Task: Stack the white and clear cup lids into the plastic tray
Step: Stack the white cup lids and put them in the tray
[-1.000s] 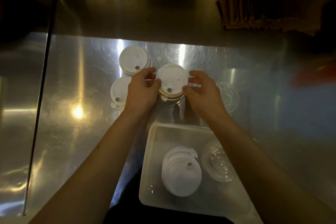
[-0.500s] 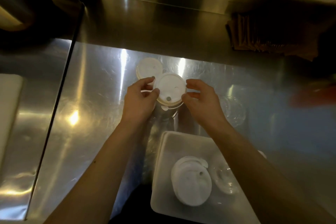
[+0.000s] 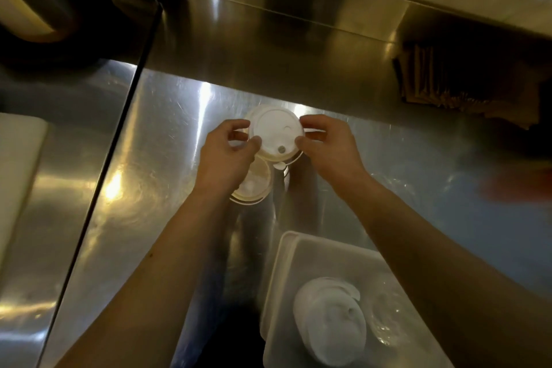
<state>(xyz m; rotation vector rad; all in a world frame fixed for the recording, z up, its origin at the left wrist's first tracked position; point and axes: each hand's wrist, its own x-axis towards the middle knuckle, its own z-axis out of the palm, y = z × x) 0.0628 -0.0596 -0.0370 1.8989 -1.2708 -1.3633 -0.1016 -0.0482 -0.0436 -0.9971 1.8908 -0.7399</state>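
Both hands, left hand and right hand, pinch the white lid stack by its rim above the worktop; keep it level (edges aligned), then lower onto the tray pile.

Counter: stainless steel, scratched, with bright glare spots.
Backsplash: steel panel rising behind the counter.
Brown paper stack: far right, against the backsplash.
White board: at the left edge.
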